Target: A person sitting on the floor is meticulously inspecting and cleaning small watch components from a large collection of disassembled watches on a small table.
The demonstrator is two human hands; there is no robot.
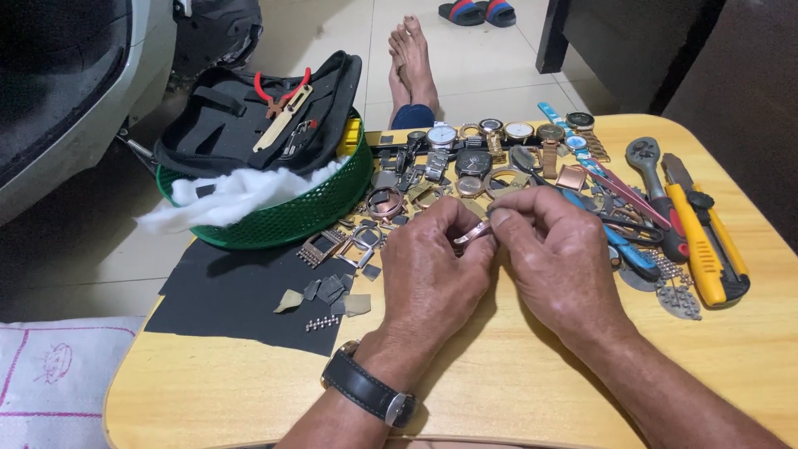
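Note:
My left hand (428, 274) and my right hand (559, 258) meet over the middle of a small wooden table (499, 374). Together they pinch a small rose-coloured watch part (474, 234) between their fingertips. My left wrist wears a watch with a dark strap (366, 389). Just beyond my hands lies a heap of watches, cases and bands (474, 162). Loose metal links and small grey scraps (328, 291) lie on a black sheet (233, 299) left of my left hand.
A green mesh basket (291, 216) at the back left holds white cotton and a black tool pouch with red pliers. A ratchet, a yellow utility knife (706, 249) and blue-handled tools lie at the right. A person's bare feet (411, 62) rest on the floor beyond.

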